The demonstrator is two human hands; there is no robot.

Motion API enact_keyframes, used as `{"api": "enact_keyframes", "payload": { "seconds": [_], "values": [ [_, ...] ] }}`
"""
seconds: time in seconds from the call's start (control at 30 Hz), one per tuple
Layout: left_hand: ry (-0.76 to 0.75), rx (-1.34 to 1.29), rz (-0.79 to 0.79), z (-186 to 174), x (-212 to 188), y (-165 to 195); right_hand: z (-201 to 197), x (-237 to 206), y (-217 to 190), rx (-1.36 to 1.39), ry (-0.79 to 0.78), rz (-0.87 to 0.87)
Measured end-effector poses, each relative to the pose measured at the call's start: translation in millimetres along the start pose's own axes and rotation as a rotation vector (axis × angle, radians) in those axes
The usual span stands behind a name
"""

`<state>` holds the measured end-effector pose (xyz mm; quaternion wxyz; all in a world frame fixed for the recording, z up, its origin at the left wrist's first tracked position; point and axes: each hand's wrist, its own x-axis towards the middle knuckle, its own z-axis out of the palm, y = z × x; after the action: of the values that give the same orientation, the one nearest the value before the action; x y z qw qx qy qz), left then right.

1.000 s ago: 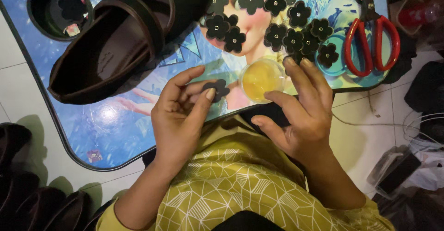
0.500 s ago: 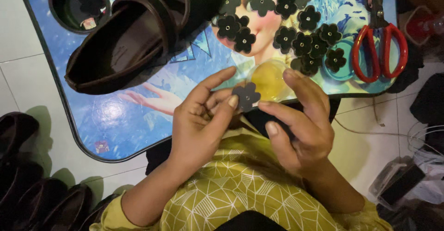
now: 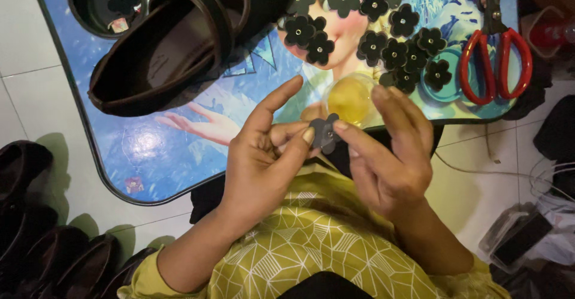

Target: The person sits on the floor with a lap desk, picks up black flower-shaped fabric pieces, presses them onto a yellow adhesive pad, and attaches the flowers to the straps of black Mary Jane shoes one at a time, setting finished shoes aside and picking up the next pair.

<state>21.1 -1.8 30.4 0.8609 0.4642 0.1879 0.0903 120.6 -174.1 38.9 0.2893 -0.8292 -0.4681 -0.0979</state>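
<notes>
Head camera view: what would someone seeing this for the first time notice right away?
Both hands meet at centre, the left hand and right hand pinching a small dark flower-shaped piece between their fingertips. Above them, a dark brown strapped shoe lies on a bright blue cartoon-printed lap table. A cluster of matching dark flowers spreads to the shoe's right, with red-handled scissors at the far right.

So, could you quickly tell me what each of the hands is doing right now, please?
Left hand: pinching the small dark flower piece at the fingertips.
Right hand: fingers on the same flower piece, holding it too.
</notes>
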Motion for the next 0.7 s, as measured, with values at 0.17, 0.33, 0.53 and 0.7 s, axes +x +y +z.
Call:
{"api": "enact_keyframes", "payload": {
  "seconds": [0.17,0.33,0.53,0.7],
  "values": [
    [0.005,0.016,-0.016,0.4,-1.0,-1.3,0.6,-3.4,-6.2,0.014,-0.056,-0.04],
    [0.003,-0.033,-0.035,-1.7,-0.9,-2.1,-2.0,-3.1,-3.9,-0.007,-0.007,-0.032],
    [0.03,-0.048,0.023,-1.9,-0.4,-4.3,2.6,-7.5,-11.5,-0.022,0.0,-0.05],
    [0.019,-0.071,-0.006,-2.1,1.3,-2.4,3.3,-8.2,-14.6,-0.031,0.008,-0.08]
  ]
}}
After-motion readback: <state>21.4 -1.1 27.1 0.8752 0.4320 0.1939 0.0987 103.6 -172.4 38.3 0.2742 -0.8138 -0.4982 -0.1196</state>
